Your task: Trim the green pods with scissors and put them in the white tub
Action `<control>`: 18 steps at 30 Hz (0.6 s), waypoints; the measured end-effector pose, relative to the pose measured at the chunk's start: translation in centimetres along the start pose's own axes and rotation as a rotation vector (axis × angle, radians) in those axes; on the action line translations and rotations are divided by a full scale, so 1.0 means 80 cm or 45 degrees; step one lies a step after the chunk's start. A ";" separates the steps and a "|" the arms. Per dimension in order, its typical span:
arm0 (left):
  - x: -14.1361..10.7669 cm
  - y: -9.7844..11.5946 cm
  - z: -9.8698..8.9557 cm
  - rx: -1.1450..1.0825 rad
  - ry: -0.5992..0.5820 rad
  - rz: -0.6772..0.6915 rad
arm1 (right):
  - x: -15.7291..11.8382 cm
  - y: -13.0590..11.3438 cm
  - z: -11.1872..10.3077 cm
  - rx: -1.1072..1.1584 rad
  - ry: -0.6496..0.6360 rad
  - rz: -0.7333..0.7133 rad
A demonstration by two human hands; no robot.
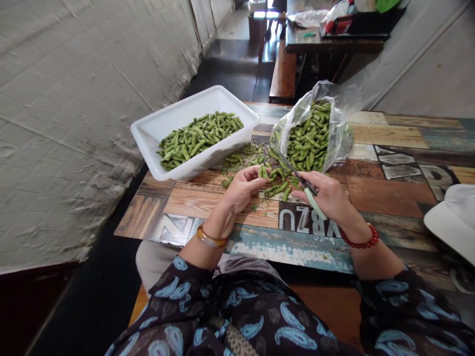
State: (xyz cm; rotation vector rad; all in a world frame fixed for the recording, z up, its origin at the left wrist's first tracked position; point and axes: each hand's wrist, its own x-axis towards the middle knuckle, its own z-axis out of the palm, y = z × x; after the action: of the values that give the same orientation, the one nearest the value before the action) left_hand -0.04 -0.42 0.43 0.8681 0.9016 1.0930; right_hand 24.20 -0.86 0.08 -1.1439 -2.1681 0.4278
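Note:
My left hand [246, 186] pinches a green pod [262, 172] between thumb and fingers, just in front of the scraps. Scissors [311, 198] with pale green handles rest in my right hand [325, 194], their blades pointing up and left toward the bag. Loose pods [282, 184] lie on the table between both hands. Behind them a clear plastic bag [339, 131] stands open, filled with green pods. At the left is a white tub [144, 143] with many pods in it. Small trimmings [247, 157] are scattered between tub and bag.
The patchwork wood table [382, 188] stretches to the right, with a white cap [452, 217] at its right edge. A rough white wall [92, 99] runs along the left. Farther back are a bench [284, 74] and another table [308, 45] holding a black tray.

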 end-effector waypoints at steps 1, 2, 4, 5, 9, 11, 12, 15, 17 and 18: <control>0.000 0.000 0.000 0.001 0.000 0.000 | 0.000 0.000 0.000 0.004 0.003 0.005; -0.001 0.001 0.000 -0.002 0.002 0.003 | 0.000 0.000 0.000 0.007 0.007 0.008; -0.001 0.000 0.000 -0.005 0.009 0.007 | 0.000 0.001 0.002 0.014 0.010 0.004; -0.001 0.000 0.000 -0.002 0.012 0.006 | 0.000 0.001 0.002 0.018 0.007 -0.002; -0.002 -0.001 0.000 -0.004 0.023 0.000 | 0.000 0.002 0.004 0.023 -0.011 -0.018; -0.002 -0.001 0.000 -0.010 0.008 -0.003 | 0.000 0.000 0.004 0.024 -0.020 -0.004; -0.002 0.000 0.000 -0.010 -0.002 0.000 | 0.000 -0.001 0.004 0.025 -0.027 0.006; -0.003 0.002 0.000 -0.004 -0.027 -0.001 | 0.001 -0.006 0.003 0.028 -0.054 0.013; -0.003 0.003 0.000 -0.017 -0.024 -0.018 | 0.002 -0.009 0.003 0.026 -0.063 0.001; -0.002 0.003 0.000 -0.025 -0.017 -0.028 | 0.002 -0.009 0.003 0.025 -0.062 -0.005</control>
State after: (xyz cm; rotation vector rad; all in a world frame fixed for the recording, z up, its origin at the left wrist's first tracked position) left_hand -0.15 -0.55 0.66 0.8463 0.8861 1.0743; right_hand 23.49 -1.14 0.36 -1.1288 -2.2029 0.4793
